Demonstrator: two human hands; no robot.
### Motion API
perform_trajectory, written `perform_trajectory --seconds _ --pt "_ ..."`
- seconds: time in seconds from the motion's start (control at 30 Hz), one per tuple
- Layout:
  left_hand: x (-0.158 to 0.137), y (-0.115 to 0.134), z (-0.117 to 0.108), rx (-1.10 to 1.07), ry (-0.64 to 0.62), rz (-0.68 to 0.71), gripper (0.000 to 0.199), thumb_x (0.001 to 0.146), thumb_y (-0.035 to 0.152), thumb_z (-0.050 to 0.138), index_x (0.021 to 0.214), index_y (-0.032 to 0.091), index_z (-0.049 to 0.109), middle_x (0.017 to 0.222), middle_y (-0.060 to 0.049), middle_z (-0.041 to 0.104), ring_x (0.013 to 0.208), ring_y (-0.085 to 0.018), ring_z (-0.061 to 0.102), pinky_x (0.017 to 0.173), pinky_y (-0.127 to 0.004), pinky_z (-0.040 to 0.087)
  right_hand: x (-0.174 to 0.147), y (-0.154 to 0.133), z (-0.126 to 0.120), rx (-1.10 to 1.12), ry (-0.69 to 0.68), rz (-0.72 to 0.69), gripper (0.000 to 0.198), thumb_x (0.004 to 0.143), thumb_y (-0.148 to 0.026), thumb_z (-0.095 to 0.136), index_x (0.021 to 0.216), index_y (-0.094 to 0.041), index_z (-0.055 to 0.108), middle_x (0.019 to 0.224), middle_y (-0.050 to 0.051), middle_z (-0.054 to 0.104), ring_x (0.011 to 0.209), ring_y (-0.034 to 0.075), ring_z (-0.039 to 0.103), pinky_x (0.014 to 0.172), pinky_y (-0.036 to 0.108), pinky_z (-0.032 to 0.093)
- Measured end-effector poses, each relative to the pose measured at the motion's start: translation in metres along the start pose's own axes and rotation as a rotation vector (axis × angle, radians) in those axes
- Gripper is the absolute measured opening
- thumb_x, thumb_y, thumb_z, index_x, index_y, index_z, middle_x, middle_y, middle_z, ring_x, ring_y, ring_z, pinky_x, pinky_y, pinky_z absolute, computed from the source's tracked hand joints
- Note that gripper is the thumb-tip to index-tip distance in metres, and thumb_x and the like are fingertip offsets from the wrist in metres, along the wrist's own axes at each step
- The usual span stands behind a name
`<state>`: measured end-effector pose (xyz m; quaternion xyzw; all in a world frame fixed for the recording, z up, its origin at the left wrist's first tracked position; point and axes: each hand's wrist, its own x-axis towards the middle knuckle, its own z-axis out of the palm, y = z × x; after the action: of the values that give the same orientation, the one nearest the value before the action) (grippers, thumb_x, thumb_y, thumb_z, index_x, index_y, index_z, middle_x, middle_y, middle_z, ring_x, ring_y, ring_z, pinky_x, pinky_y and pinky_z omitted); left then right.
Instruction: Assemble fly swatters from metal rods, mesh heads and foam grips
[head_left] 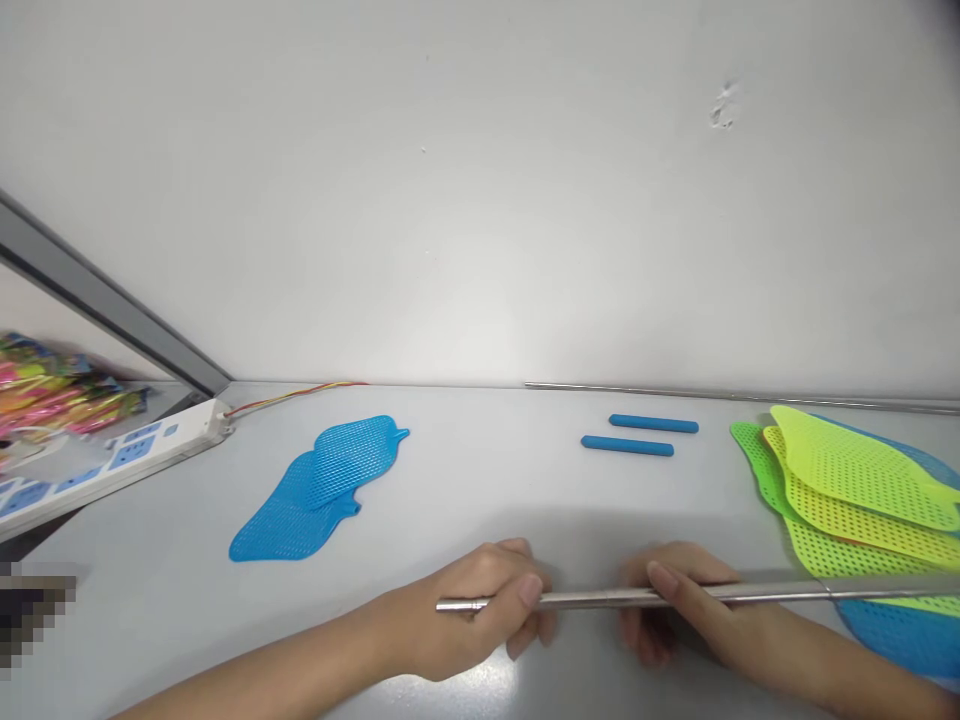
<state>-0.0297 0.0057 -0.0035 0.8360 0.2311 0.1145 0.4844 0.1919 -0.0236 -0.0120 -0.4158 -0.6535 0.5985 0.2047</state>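
Note:
A thin metal telescopic rod (577, 600) lies level across both hands above the near part of the table. Near its left end, my left hand (480, 610) is closed round it, thumb on top. Farther right, my right hand (682, 600) also grips the rod, its thumb along it and its fingers slightly blurred. The rod's right part passes over a pile of perforated fly-swatter heads, yellow-green (855, 480) and blue (907, 635). Beyond the hands rest two blue handle sleeves (628, 446), side by side. Two blue swatter heads (281, 515) overlap at the left.
Along the wall (480, 200) at the back lies another metal rod (720, 398). A white power strip (150, 455) with a red and yellow cord (292, 398) is at the left, by colourful packets (60, 390). A grey frame bar (105, 290) slants down there.

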Motion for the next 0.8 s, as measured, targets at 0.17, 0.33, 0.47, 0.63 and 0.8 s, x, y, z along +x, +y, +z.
perform_trajectory --seconds 0.17,0.33,0.47,0.63,0.8 --pt "-0.0007 -0.0016 -0.0007 -0.016 -0.017 0.006 0.046 0.086 0.032 0.005 0.055 0.016 0.035 0.059 -0.003 0.054 0.062 -0.009 0.048 0.078 -0.026 0.036 -0.0060 -0.0108 -0.0015 0.035 -0.163 0.030 0.048 0.085 -0.042 0.020 0.074 -0.014 0.058 0.067 0.004 0.057 0.064 0.013 0.052 0.064 0.026 0.042" --pt "-0.0007 -0.0016 -0.0014 -0.033 -0.037 0.065 0.044 0.086 0.031 0.003 0.058 0.016 0.035 0.059 -0.004 0.055 0.060 -0.010 0.048 0.077 -0.027 0.037 -0.0070 -0.0050 0.0058 0.157 -0.161 0.076 0.048 0.083 -0.047 0.022 0.076 -0.012 0.055 0.063 0.004 0.054 0.056 0.011 0.050 0.052 0.022 0.040" --pt "-0.0010 -0.0037 -0.0003 -0.022 -0.048 0.105 0.043 0.085 0.033 0.004 0.057 0.016 0.032 0.059 -0.005 0.056 0.058 -0.010 0.048 0.076 -0.028 0.038 -0.0068 -0.0017 0.0057 0.118 -0.187 0.075 0.048 0.083 -0.048 0.024 0.076 -0.012 0.056 0.065 0.004 0.053 0.058 0.011 0.050 0.054 0.023 0.040" --pt "-0.0014 -0.0066 0.0029 0.012 -0.045 0.148 0.044 0.085 0.037 0.004 0.058 0.016 0.034 0.060 -0.004 0.056 0.056 -0.010 0.047 0.075 -0.029 0.037 -0.0085 -0.0008 0.0046 0.032 -0.174 0.073 0.046 0.082 -0.048 0.027 0.077 -0.014 0.058 0.069 0.005 0.055 0.060 0.011 0.048 0.054 0.022 0.039" --pt "-0.0012 -0.0050 0.0029 -0.007 -0.033 0.135 0.045 0.084 0.038 0.003 0.057 0.016 0.031 0.057 -0.004 0.055 0.054 -0.009 0.046 0.075 -0.028 0.038 -0.0092 -0.0021 0.0072 0.055 -0.182 0.071 0.044 0.081 -0.048 0.030 0.079 -0.014 0.058 0.070 0.004 0.054 0.061 0.011 0.047 0.054 0.022 0.039"
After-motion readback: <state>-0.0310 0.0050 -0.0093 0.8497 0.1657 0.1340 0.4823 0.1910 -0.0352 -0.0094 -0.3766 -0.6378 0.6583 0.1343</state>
